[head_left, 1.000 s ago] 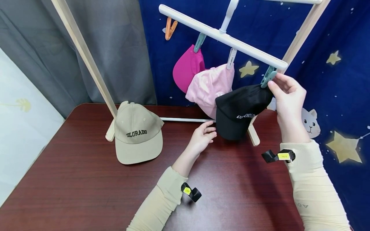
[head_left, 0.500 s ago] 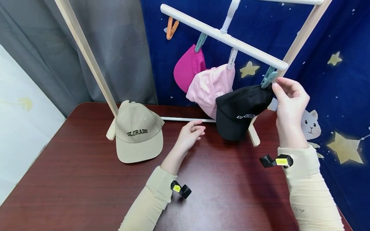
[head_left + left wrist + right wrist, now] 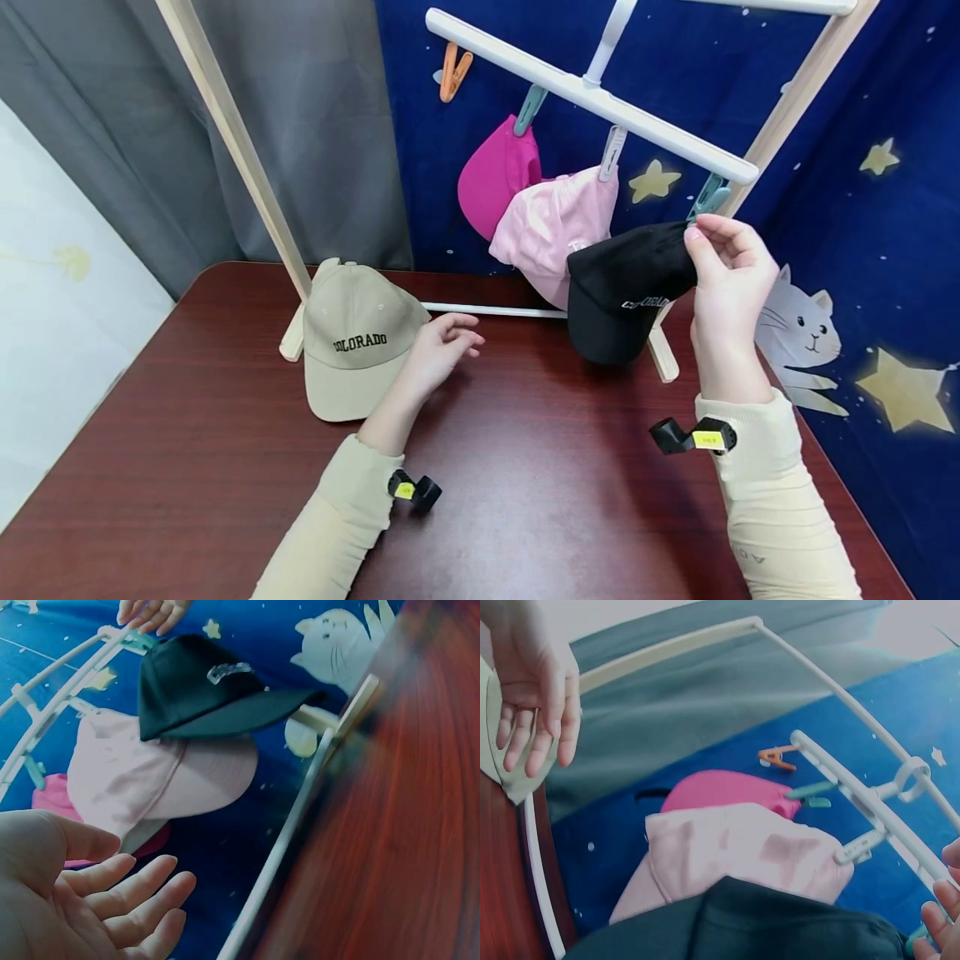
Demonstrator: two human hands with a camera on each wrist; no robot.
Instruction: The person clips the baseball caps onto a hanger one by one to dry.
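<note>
Four-finger-wide gaps show no object in my left hand [image 3: 438,350]; its fingers are loosely bent, and it overlaps the right side of a beige cap [image 3: 360,317] lettered COLORADO on the table. My right hand [image 3: 731,275] is beside the upper edge of a black cap [image 3: 626,283], its fingers relaxed near the teal clothespin [image 3: 708,198] from which that cap hangs; whether a fingertip touches the cap I cannot tell. A pale pink cap [image 3: 555,225] hangs by a white clothespin [image 3: 612,154]. Behind it, a magenta cap [image 3: 498,179] hangs by another teal clothespin [image 3: 530,108].
A slanting white hanger bar [image 3: 592,96] carries the clothespins, including an orange one [image 3: 453,73] with no cap. Wooden posts [image 3: 232,142] stand on either side, joined low by a white rod [image 3: 495,310]. Curtains [image 3: 315,125] hang behind the dark red table [image 3: 487,500].
My right hand has let go of the teal clothespin and moved slightly left and down. My left hand has moved left, from near the black cap to the beige cap.
</note>
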